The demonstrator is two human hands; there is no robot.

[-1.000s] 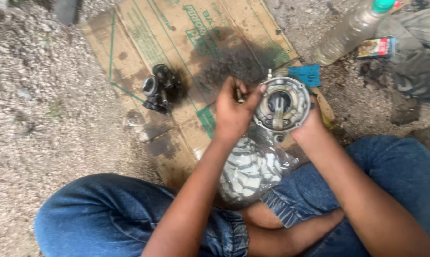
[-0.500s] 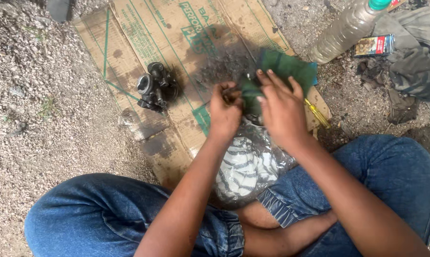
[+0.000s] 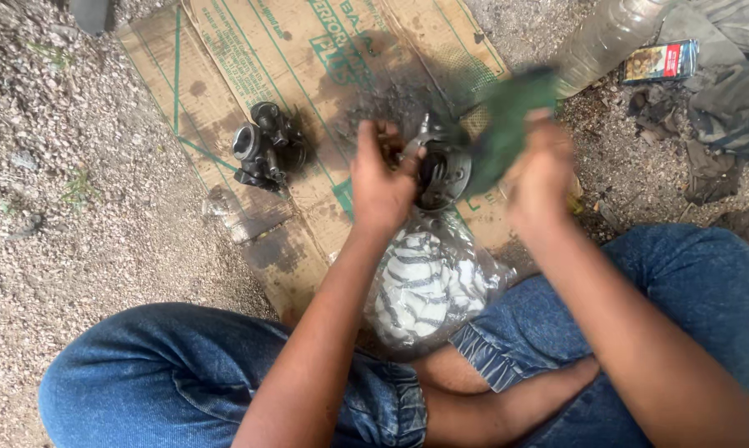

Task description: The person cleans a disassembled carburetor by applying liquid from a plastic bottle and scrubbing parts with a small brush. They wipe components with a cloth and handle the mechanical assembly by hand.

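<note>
Round dark metal engine part (image 3: pixel 442 170) clamped in left hand (image 3: pixel 380 184); right hand (image 3: pixel 540 170) grips blurred green cloth (image 3: pixel 507 124). Risk: greasy part slipping onto cardboard (image 3: pixel 225 75).

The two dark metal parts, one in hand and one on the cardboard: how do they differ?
The round metal part is held up in the left hand, with the right hand pressing a green cloth to it. The carburettor-like part lies untouched on the cardboard, and looks blockier, with an open bore. Both look dark and grimy.
</note>
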